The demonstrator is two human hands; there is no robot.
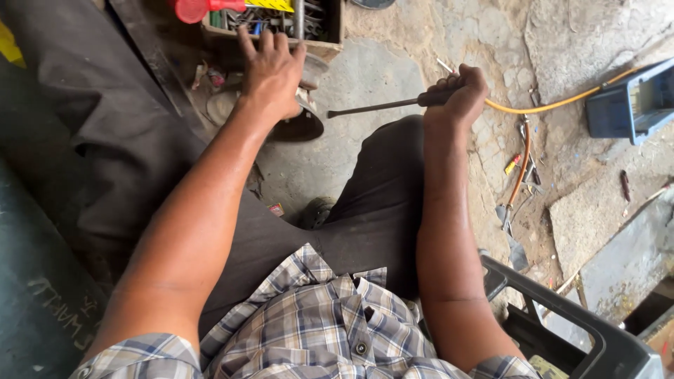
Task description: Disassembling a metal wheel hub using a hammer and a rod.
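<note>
Left hand (270, 74): one, fingers spread flat, pressing down on a round metal part (298, 123) at 12 o'clock.
Right hand (460, 95): one, squeezed tight around the dark handle of a long screwdriver (379, 107), its tip pointing at the round part.
Tool box (319, 35): one, full of tools, just past the left hand.
Yellow hose (562, 103): one, at 2 o'clock.
Blue crate (632, 105): one, at 3 o'clock.
In the way: the person's dark knee (379, 189), under the screwdriver.
</note>
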